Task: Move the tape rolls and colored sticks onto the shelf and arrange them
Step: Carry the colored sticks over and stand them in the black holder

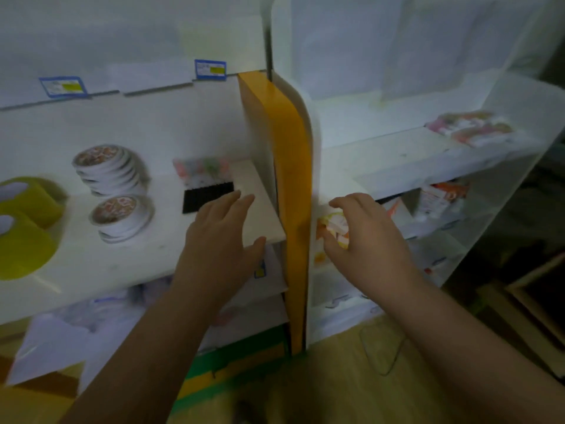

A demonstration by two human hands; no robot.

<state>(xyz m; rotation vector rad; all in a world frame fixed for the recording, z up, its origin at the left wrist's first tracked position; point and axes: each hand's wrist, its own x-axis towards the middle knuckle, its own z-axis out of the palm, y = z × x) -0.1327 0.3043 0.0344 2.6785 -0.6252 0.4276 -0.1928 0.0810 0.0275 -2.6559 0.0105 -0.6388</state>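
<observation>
We find the left hand (220, 237) flat and empty over the shelf (91, 267), the right hand (367, 237) pinching a light, crinkly packet of colored sticks (334, 224) beside the yellow divider (290, 166); hold it mid-body.

Shelf board (128, 258) — smooth, matt white laminate. Divider edge band (290, 166) of glossy orange plastic. Yellow tape rolls (27, 228) in shiny translucent film; stacked white tape rolls (117, 191) with a paper-like matt face. Price tags (210, 69) of printed paper in blue plastic holders. Pack under the right hand (334, 224) — glossy wrapper. Floor (336, 377) with a wood-look finish.
</observation>
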